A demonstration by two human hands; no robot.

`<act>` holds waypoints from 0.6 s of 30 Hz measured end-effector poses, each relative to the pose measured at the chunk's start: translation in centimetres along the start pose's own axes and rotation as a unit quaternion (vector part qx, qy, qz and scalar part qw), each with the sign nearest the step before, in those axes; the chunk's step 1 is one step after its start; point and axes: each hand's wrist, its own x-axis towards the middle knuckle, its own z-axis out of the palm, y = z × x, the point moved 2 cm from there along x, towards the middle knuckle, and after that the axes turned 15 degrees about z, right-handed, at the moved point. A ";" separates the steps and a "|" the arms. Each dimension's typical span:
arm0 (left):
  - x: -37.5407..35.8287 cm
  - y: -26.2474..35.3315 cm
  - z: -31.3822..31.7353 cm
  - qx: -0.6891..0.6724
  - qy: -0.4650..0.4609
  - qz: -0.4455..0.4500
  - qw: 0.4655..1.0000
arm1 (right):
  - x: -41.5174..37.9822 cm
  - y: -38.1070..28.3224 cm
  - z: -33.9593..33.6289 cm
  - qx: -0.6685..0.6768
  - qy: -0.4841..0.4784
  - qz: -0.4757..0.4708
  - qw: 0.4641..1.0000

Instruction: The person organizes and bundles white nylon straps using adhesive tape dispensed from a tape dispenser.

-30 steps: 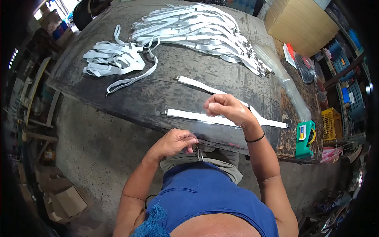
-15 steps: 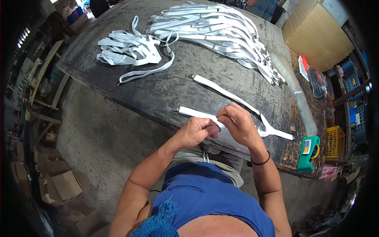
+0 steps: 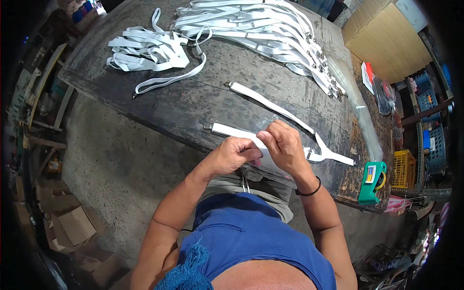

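My left hand (image 3: 236,154) and my right hand (image 3: 284,146) are close together at the table's near edge, fingers pinched. Between them is thin clear plastic (image 3: 270,164), apparently a bag, mostly hidden by my fingers. Just beyond lies a white pair of suspenders (image 3: 270,106) with metal clips, spread in a Y shape. One strap runs behind my hands, and its joined end points right.
A large bundle of white suspenders (image 3: 251,30) covers the table's far side, with a looser pile (image 3: 150,50) to its left. On the right are a stack of clear plastic bags (image 3: 360,113), a green tape dispenser (image 3: 372,181) and a cardboard box (image 3: 394,46).
The view has shifted slightly, so the table items appear a little higher and further left. My hands remain close together, with the right fingers curled more tightly.
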 end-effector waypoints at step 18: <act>-0.3 -0.6 -1.4 -0.053 0.045 -0.025 0.997 | 1.5 0.0 1.1 0.091 -0.005 -0.008 0.996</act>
